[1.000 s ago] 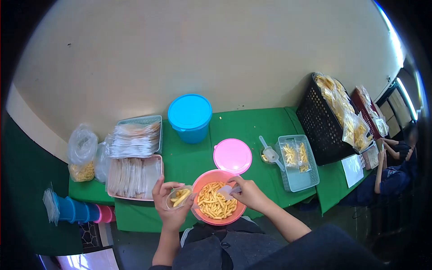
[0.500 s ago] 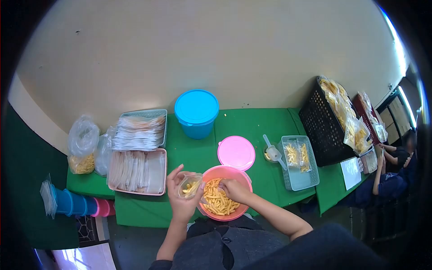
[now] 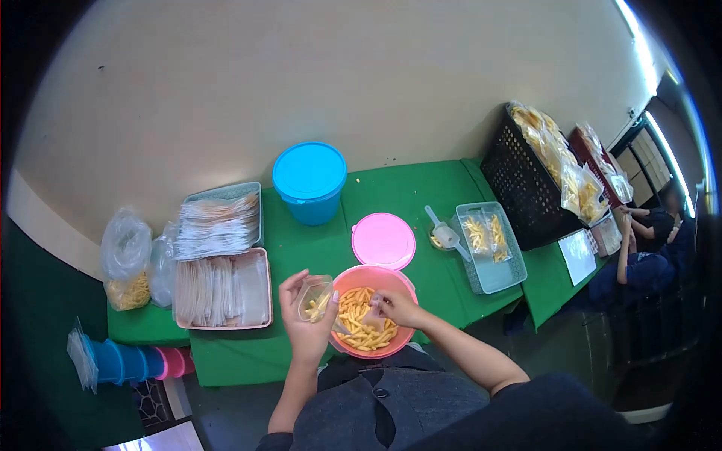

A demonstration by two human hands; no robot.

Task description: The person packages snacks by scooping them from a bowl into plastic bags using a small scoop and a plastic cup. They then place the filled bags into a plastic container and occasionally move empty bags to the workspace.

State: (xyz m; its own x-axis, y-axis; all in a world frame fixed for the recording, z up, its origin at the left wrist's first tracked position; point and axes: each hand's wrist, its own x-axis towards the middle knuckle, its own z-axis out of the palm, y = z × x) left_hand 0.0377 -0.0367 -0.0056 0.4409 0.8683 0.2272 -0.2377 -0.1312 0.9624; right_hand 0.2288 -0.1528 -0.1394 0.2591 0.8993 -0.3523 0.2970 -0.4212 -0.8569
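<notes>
My left hand (image 3: pixel 304 334) grips a clear plastic cup (image 3: pixel 316 292) with a few yellow snack sticks in it, tilted beside the tub's left rim. Over the pink tub (image 3: pixel 407 289), my right hand (image 3: pixel 398 309) is closed on a small translucent scoop (image 3: pixel 374 314). The scoop rests among the yellow snack sticks (image 3: pixel 366 341) that fill much of the tub. Part of the scoop's handle is hidden by my fingers. Behind the tub, a pink lid (image 3: pixel 383 240) lies on the green tablecloth (image 3: pixel 398 188).
A blue lidded tub (image 3: pixel 310 180) stands at the back. Trays of flat packets (image 3: pixel 218 225) are on the left. To the right are a white scoop (image 3: pixel 445 235), a tray (image 3: pixel 500 279) with filled packets, and a black basket (image 3: pixel 519 188) of bags. A person (image 3: pixel 647 263) sits far right.
My right hand has lifted slightly and the scoop now shows among the sticks. My left hand keeps hold of the cup. The whole view has shifted and tilted a little.
</notes>
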